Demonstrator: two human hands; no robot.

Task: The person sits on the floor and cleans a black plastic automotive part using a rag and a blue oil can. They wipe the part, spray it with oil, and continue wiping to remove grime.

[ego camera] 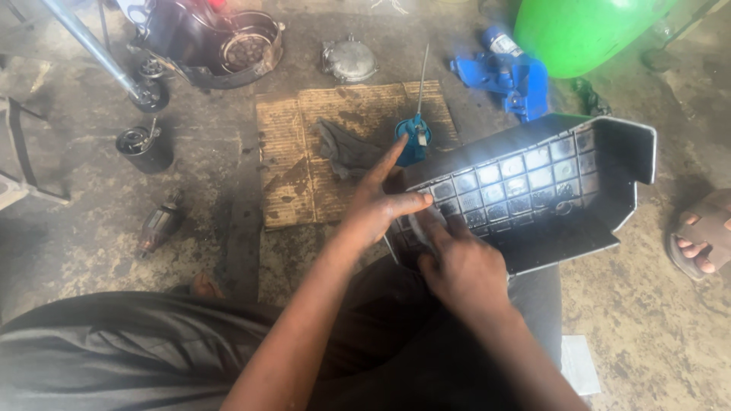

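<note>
my left hand [375, 207] fingers spread flat on grey ribbed cover [533, 186] on my lap; right hand [463, 268] fingers curled, pressing its near grid cells | risk: cover slides off knee toward blue screwdriver [415, 133] beyond my fingertips

Hazy daylight; glare on grey cover [533, 179]; edges soft, smeared

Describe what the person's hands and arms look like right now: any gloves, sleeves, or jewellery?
Both hands are bare: no gloves on the left hand or the right hand. The forearms are uncovered as far as the view shows, with no sleeves or cuffs. No watch, ring or bracelet is visible. The fingers look smudged with dark workshop grime. Dark trousers cover the lap beneath.
</note>
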